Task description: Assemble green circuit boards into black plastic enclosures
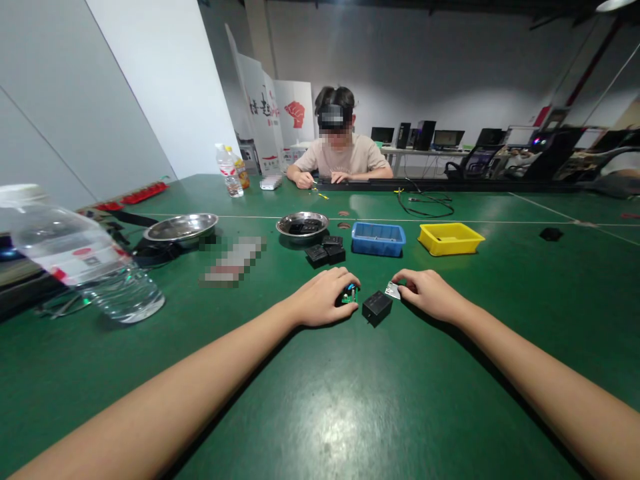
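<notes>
My left hand [327,297] is closed around a small green circuit board [351,297] with parts standing on it; the fingers cover some of it. In my right hand [425,293], thumb and fingers pinch a small flat silvery plate [393,290] by its edge. Between the two hands a black box-shaped case [377,307] rests on the green table, touched by neither. Several similar black cases [325,253] sit together just beyond my left hand.
Behind the hands stand a steel bowl [303,227] with black parts, a blue bin [379,239] and a yellow bin [451,239]. At left are a water bottle [95,260] and a steel dish [181,228]. A person [343,147] works across the table, near a black cable [430,203].
</notes>
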Demonstrator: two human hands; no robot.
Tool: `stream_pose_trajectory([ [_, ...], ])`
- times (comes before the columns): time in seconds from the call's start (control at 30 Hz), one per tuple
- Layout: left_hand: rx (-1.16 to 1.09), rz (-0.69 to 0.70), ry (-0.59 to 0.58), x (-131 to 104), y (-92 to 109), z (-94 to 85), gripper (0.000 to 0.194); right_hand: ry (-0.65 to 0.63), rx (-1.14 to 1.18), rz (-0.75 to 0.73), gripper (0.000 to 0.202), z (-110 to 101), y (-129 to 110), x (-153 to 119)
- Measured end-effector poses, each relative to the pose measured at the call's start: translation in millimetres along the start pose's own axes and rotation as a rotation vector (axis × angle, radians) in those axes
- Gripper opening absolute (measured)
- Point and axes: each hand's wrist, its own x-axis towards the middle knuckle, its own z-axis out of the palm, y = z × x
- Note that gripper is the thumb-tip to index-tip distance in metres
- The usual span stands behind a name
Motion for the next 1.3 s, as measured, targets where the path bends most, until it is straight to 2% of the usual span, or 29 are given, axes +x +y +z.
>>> stream_pose_trajectory([
  [0.17, -0.002, -0.018, -0.001, 0.5, 1.0, -0.5, 0.031, 0.038, -0.024, 0.028, 0.022, -1.5, -0.8, -0.1],
  [0.3, -0.008, -0.039, 0.013, 0.4, 0.9, -0.2, 0.030, 0.083, 0.052, -0.032, 0.022, -4.4, -3.6, -1.3],
  [0.47, -0.001, -0.091, 0.075, 0.7, -2.1, 3.1, 0.031, 0.108, 0.252, -0.177, 0.029, -8.3, -20.7, -9.4],
  [0.57, 0.013, -0.104, 0.081, 1.0, -4.0, 5.0, 0.034, 0.065, 0.194, -0.260, 0.047, -5.1, -34.2, -15.4],
  [0.63, 0.021, -0.105, 0.073, 1.2, -4.4, 5.5, 0.036, 0.034, 0.129, -0.262, 0.053, -1.0, -41.6, -17.8],
  [0.77, 0.021, -0.107, 0.065, 1.2, -3.8, 5.2, 0.036, 0.015, 0.159, -0.245, 0.043, 5.4, -48.1, -17.0],
  [1.07, 0.010, -0.105, 0.072, 1.8, -3.7, 5.6, 0.032, 0.157, 0.562, -0.154, 0.040, 9.2, -39.6, -11.2],
  [1.3, -0.012, -0.085, 0.083, 2.4, -2.5, 4.0, 0.036, 0.258, 0.471, -0.233, 0.030, 10.5, -40.5, -10.7],
])
